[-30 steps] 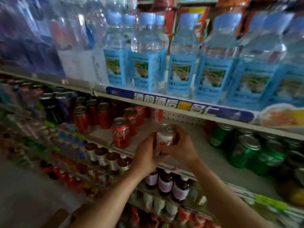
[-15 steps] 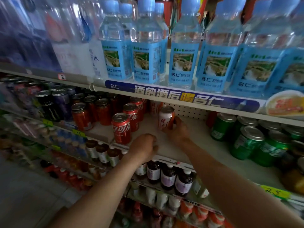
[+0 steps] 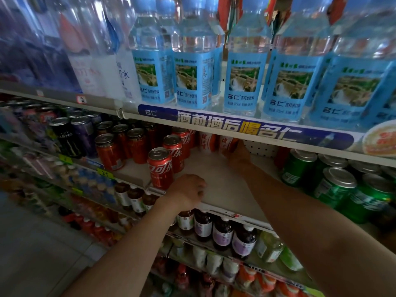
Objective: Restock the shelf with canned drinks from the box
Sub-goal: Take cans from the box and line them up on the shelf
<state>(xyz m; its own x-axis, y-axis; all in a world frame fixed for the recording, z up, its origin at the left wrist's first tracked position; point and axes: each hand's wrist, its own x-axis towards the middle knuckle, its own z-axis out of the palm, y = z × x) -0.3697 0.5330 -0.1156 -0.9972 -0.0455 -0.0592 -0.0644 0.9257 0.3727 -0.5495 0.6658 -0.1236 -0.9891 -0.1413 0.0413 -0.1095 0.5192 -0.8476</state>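
Note:
My right hand [image 3: 237,152] reaches deep into the middle shelf [image 3: 216,181] and grips a red-and-white can [image 3: 227,142] at the back, beside another red-and-white can [image 3: 206,141]. The upper shelf's edge hides both cans' tops. My left hand [image 3: 188,192] rests with curled fingers on the shelf's front edge, holding nothing. A row of red cola cans [image 3: 160,166] stands just left of it. The box is out of view.
Green cans [image 3: 334,187] fill the shelf's right side; red and dark cans [image 3: 109,151] fill the left. Blue-labelled water bottles [image 3: 192,61] stand on the shelf above. Small dark bottles [image 3: 222,232] line the shelf below.
My right hand has carried the red-and-white can from the shelf's front to the back, next to another like it. My left hand let go of it and dropped to the shelf edge.

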